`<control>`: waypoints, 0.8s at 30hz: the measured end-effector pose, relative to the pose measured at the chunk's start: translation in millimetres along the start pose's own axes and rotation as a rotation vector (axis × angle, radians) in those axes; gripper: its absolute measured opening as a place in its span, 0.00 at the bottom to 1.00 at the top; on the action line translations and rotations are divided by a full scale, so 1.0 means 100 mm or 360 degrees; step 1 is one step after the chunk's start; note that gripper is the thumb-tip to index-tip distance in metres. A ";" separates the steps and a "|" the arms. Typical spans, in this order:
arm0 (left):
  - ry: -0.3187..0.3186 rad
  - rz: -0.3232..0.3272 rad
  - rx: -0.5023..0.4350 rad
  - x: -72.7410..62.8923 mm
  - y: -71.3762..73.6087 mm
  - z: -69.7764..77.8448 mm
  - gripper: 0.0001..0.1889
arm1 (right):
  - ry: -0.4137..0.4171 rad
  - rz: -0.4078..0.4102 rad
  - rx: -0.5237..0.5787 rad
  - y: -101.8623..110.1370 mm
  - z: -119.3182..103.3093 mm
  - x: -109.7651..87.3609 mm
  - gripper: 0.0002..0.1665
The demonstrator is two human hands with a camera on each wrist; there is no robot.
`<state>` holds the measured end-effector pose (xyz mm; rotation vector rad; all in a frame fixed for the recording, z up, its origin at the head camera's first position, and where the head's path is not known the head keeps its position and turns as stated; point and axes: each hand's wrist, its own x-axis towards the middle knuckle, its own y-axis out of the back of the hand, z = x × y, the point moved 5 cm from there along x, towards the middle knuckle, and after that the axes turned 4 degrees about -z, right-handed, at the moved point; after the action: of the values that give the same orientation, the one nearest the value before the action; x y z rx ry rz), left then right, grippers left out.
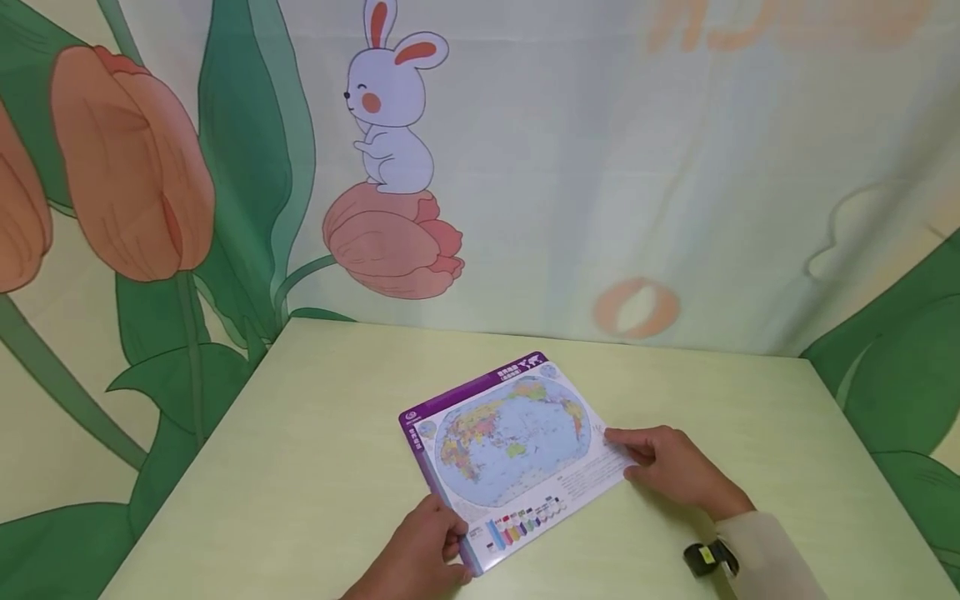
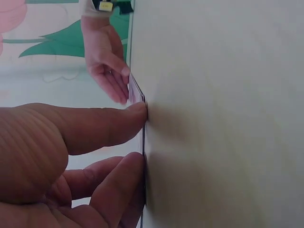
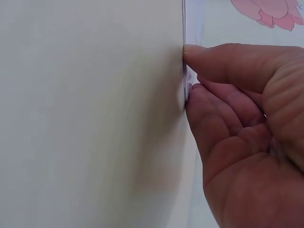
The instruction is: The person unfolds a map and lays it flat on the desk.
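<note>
Fingertips and thumb of the left hand pinch the near left corner of a thin, glossy, rectangular purple-and-white world map. To that hand's right, the right hand pinches the near right corner, its thumb against the near edge and its other fingers bent toward the palm. Between the two hands and reaching beyond them, the printed side faces up and sits aslant, the right-hand end farther away; whether the underside touches the pale yellow-green tabletop beneath I cannot tell. Just behind the right hand, a pale beige fabric sleeve covers the forearm, and a small black device with a yellow label is at the wrist. Well beyond both hands hangs a pale printed cloth backdrop. Beyond the left hand, it shows a white cartoon rabbit on a pink tulip; farther left stands a large orange-pink tulip.
</note>
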<state>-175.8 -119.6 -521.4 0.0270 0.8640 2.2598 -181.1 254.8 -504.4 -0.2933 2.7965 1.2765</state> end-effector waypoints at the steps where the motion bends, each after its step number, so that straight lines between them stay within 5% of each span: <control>1: -0.0019 0.0005 0.0010 0.00 -0.01 0.01 0.16 | -0.0010 0.0004 -0.0005 0.01 0.01 0.02 0.35; 13: -0.0060 -0.0014 0.0008 0.03 -0.03 0.03 0.17 | -0.0049 0.0074 -0.0145 0.01 -0.04 -0.02 0.34; 19: -0.0128 0.0044 -0.0087 0.02 0.09 -0.02 0.18 | -0.0085 0.0279 -0.0276 -0.14 -0.45 -0.15 0.30; 24: -0.0128 0.0106 -0.0061 0.08 0.35 -0.15 0.18 | -0.0107 0.0331 -0.0220 -0.45 -0.89 -0.27 0.28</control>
<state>-206.8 -142.2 -514.2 0.1299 0.7878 2.3202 -143.5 162.9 -475.6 0.0367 2.7460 1.4953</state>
